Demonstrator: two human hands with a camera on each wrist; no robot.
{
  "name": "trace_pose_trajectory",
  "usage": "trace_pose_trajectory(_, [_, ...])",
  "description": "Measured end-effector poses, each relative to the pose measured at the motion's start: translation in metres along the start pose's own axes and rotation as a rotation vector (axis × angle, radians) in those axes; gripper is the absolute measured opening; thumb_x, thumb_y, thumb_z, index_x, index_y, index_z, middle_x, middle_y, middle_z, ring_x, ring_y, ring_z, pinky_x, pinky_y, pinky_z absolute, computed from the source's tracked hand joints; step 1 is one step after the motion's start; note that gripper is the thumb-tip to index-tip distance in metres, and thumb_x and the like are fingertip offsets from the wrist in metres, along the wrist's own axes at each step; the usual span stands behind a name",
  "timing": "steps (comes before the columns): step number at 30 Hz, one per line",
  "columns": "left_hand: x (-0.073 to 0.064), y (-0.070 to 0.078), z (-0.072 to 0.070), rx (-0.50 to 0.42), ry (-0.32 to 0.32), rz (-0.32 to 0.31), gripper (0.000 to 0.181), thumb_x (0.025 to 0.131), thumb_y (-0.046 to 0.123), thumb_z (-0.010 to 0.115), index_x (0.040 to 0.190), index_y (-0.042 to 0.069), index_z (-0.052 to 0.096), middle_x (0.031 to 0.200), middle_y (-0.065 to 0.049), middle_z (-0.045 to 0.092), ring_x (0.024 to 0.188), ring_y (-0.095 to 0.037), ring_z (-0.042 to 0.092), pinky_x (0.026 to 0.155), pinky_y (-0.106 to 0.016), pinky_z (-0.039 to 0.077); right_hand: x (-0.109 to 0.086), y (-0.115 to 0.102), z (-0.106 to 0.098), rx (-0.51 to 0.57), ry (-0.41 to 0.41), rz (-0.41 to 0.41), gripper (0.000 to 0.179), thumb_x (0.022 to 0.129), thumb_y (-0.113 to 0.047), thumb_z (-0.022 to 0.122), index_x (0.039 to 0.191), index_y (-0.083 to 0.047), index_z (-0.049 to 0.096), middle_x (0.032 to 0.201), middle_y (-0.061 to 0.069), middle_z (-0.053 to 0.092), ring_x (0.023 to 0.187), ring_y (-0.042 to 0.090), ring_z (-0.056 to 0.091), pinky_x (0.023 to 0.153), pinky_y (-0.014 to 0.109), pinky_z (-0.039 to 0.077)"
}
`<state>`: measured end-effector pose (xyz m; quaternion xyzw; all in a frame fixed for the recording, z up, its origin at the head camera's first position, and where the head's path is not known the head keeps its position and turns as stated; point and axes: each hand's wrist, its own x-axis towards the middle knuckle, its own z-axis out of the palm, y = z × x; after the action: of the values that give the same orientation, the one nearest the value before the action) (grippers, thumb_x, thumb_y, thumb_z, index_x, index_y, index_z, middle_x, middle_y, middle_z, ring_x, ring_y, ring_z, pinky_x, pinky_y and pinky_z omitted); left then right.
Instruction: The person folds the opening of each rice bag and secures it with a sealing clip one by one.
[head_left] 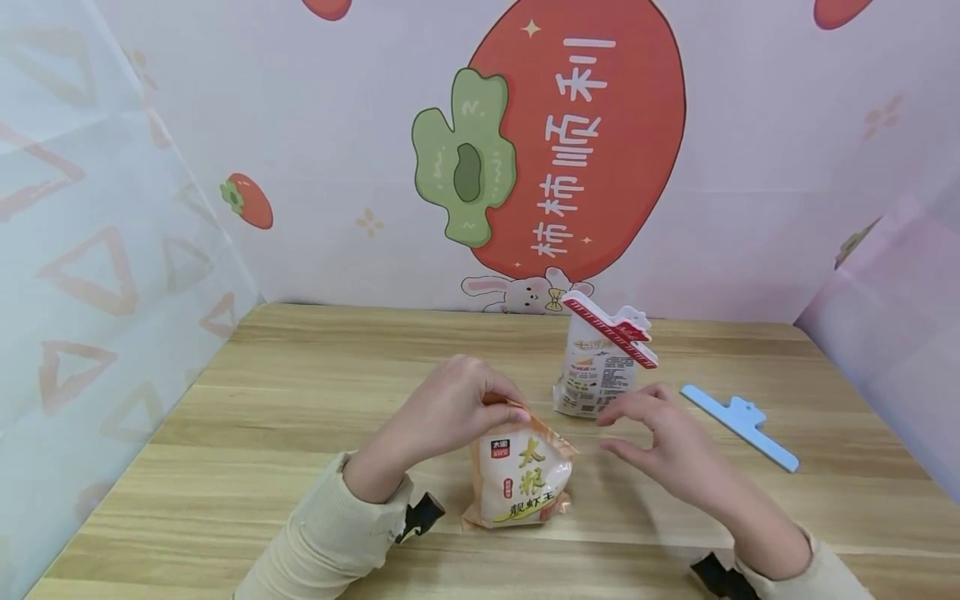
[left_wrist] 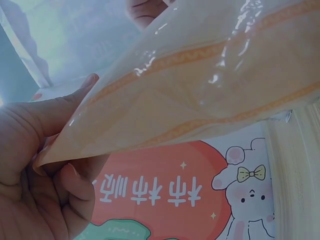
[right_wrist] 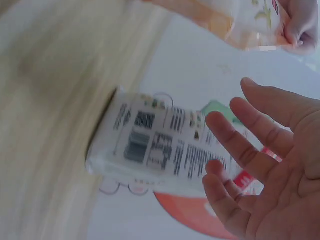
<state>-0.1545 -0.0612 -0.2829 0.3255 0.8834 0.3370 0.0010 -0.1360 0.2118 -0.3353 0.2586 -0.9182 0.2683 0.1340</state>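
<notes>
My left hand (head_left: 453, 404) pinches the top edge of a small orange-and-white plastic food bag (head_left: 521, 487) between thumb and fingers. The bag stands on the table, its printed front facing me. In the left wrist view, the thumb and fingers grip one corner of the bag (left_wrist: 165, 110). My right hand (head_left: 675, 450), to the right of the bag, holds nothing; its fingers are spread and slightly bent. Just beyond those fingertips stands a white printed bag (head_left: 588, 379), with a red-and-white sealing clip (head_left: 611, 329) across its top. The right wrist view shows the white bag's barcode side (right_wrist: 155, 140).
A light blue sealing clip (head_left: 742, 425) lies on the wooden table (head_left: 337, 358), right of the white bag. Behind the table rises a printed backdrop (head_left: 322, 242) with a large persimmon and a rabbit. Fabric walls (head_left: 97, 275) enclose both sides.
</notes>
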Motion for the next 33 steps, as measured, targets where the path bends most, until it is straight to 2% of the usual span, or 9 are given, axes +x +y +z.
trace_pose_trajectory(4, [0.000,0.000,-0.001,0.001,0.001,-0.004,0.008,0.084,0.018,0.079,0.089,0.012,0.081,0.084,0.003,0.077,0.070,-0.004,0.062,0.059,-0.019,0.051,0.002,0.010,-0.011,-0.007,0.012,-0.008,0.026,0.076,-0.008,0.084,0.093,-0.022,0.071,0.101,-0.005,0.070,0.098,0.018,0.053,0.083,0.044,0.048])
trace_pose_trajectory(7, [-0.001,-0.001,-0.002,0.002,0.003,-0.010,0.008,0.084,0.018,0.080,0.089,0.012,0.081,0.085,0.003,0.077,0.070,-0.005,0.062,0.060,-0.019,0.051,0.003,0.016,-0.020,-0.017,0.009,0.003,0.025,0.077,-0.009,0.084,0.094,-0.021,0.071,0.104,-0.003,0.068,0.100,0.022,0.057,0.085,0.049,0.050])
trace_pose_trajectory(10, [-0.001,-0.001,-0.002,0.002,0.002,-0.019,0.008,0.084,0.018,0.080,0.090,0.012,0.081,0.085,0.003,0.077,0.071,-0.005,0.063,0.060,-0.019,0.051,0.003,0.025,-0.026,-0.043,0.005,0.012,0.025,0.077,-0.010,0.084,0.095,-0.021,0.071,0.105,-0.004,0.067,0.100,0.022,0.059,0.076,0.041,0.051])
trace_pose_trajectory(16, [-0.002,-0.001,-0.003,0.002,-0.003,-0.030,0.007,0.085,0.018,0.079,0.089,0.013,0.081,0.085,0.003,0.077,0.071,-0.005,0.062,0.060,-0.020,0.051,0.004,0.046,-0.035,-0.056,0.039,0.004,0.028,0.073,-0.006,0.086,0.093,-0.019,0.071,0.102,0.002,0.068,0.097,0.026,0.056,0.071,0.033,0.046])
trace_pose_trajectory(19, [-0.002,0.000,-0.004,0.005,-0.007,-0.031,0.007,0.085,0.019,0.079,0.089,0.013,0.081,0.085,0.004,0.077,0.071,-0.005,0.062,0.060,-0.020,0.051,0.005,0.056,-0.041,-0.064,0.044,0.012,0.028,0.074,-0.006,0.085,0.094,-0.019,0.071,0.101,0.002,0.068,0.096,0.018,0.055,0.069,0.028,0.048])
trace_pose_trajectory(24, [-0.002,0.001,-0.003,-0.001,-0.021,-0.032,0.007,0.086,0.020,0.078,0.090,0.014,0.081,0.085,0.004,0.077,0.070,-0.004,0.062,0.060,-0.019,0.051,-0.002,0.072,-0.054,-0.066,0.027,0.079,0.023,0.078,-0.011,0.084,0.096,-0.021,0.072,0.103,0.002,0.068,0.097,0.009,0.054,0.069,0.032,0.053])
trace_pose_trajectory(28, [-0.001,0.002,-0.001,-0.005,-0.030,-0.026,0.007,0.086,0.020,0.078,0.089,0.014,0.081,0.085,0.005,0.077,0.070,-0.003,0.063,0.060,-0.019,0.051,-0.010,0.088,-0.066,-0.045,0.011,0.152,0.022,0.081,-0.011,0.081,0.100,-0.017,0.072,0.106,0.008,0.069,0.100,0.003,0.053,0.071,0.043,0.057])
trace_pose_trajectory(31, [-0.001,0.002,0.000,-0.008,-0.029,-0.029,0.007,0.087,0.020,0.078,0.089,0.015,0.081,0.085,0.005,0.077,0.071,-0.002,0.063,0.061,-0.019,0.051,-0.016,0.102,-0.073,-0.043,-0.001,0.203,0.021,0.084,-0.014,0.079,0.104,-0.014,0.072,0.109,0.000,0.066,0.101,-0.011,0.045,0.074,0.057,0.055])
trace_pose_trajectory(33, [-0.001,0.001,0.001,-0.013,-0.031,-0.029,0.007,0.087,0.020,0.078,0.089,0.014,0.081,0.085,0.005,0.077,0.071,-0.002,0.063,0.061,-0.019,0.051,-0.021,0.112,-0.076,-0.054,-0.003,0.226,0.021,0.086,-0.014,0.077,0.107,-0.011,0.071,0.111,-0.014,0.062,0.104,-0.008,0.045,0.075,0.062,0.052])
